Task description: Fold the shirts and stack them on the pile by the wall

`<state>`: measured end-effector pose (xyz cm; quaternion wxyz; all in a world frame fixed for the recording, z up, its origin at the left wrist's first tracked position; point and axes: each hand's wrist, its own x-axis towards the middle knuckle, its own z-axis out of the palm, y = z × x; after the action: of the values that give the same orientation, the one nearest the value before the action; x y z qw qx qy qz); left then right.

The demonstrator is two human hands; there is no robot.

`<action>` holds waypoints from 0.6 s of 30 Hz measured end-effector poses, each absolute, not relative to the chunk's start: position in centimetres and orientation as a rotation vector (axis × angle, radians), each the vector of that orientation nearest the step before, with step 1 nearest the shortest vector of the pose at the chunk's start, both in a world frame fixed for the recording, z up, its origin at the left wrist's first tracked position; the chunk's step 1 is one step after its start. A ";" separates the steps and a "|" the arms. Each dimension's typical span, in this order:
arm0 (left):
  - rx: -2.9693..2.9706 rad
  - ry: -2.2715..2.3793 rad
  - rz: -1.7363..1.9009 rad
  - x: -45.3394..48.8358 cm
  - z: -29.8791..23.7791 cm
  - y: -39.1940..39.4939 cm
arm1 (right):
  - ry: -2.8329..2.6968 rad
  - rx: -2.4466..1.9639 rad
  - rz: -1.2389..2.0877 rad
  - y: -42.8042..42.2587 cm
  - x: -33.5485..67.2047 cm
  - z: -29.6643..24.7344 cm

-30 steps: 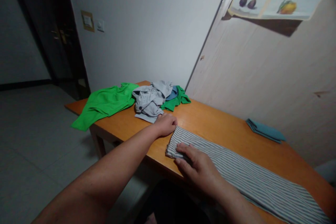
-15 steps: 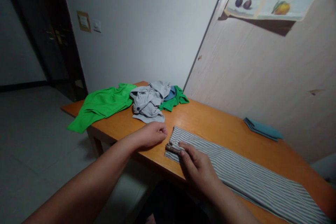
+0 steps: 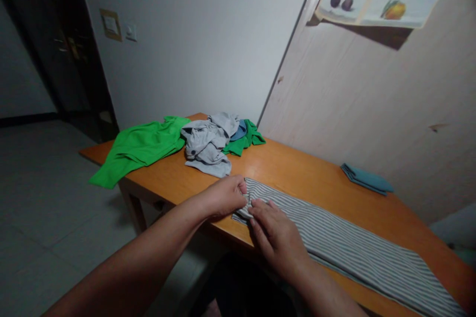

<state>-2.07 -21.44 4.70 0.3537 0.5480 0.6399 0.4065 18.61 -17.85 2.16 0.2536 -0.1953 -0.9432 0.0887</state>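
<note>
A grey-and-white striped cloth (image 3: 345,233), folded into a long strip, lies along the front of the wooden table. At its left end my left hand (image 3: 226,195) is closed, its curled fingers gripping the cloth's edge; the exact pinch is partly hidden. My right hand (image 3: 277,230) rests on the strip just to the right, palm down with fingers stretched out. The two hands almost touch at the fingertips. Under my right palm the cloth cannot be seen.
Behind my left hand a crumpled grey garment (image 3: 208,143) lies between a bright green garment (image 3: 145,146), hanging over the table's left edge, and darker green cloth (image 3: 255,138). A folded teal cloth (image 3: 366,180) sits near the wall. The table (image 3: 297,173) stands against that wall.
My left hand has moved right onto the striped cloth's end. My right fingers have flattened; the small dark, bunched item beside them is now out of sight. The view has shifted slightly.
</note>
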 end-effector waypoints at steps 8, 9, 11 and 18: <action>1.556 1.775 0.933 -3.5 2.5 -22.0 | -2.593 -0.545 0.251 -19.0 18.3 2.8; 1.572 1.801 0.913 -3.6 2.6 -22.1 | -2.616 -0.541 0.264 -19.1 18.2 2.8; 1.626 1.882 0.878 -3.7 3.0 -22.1 | -2.674 -0.541 0.294 -19.2 18.1 2.7; 1.943 2.090 1.056 -1.5 5.1 -20.3 | -2.695 -0.552 0.376 -19.3 17.5 3.1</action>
<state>-1.49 -20.34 5.11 0.0493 0.6378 0.6860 0.3467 17.52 -19.29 3.09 0.1814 -0.1957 -0.9545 0.1332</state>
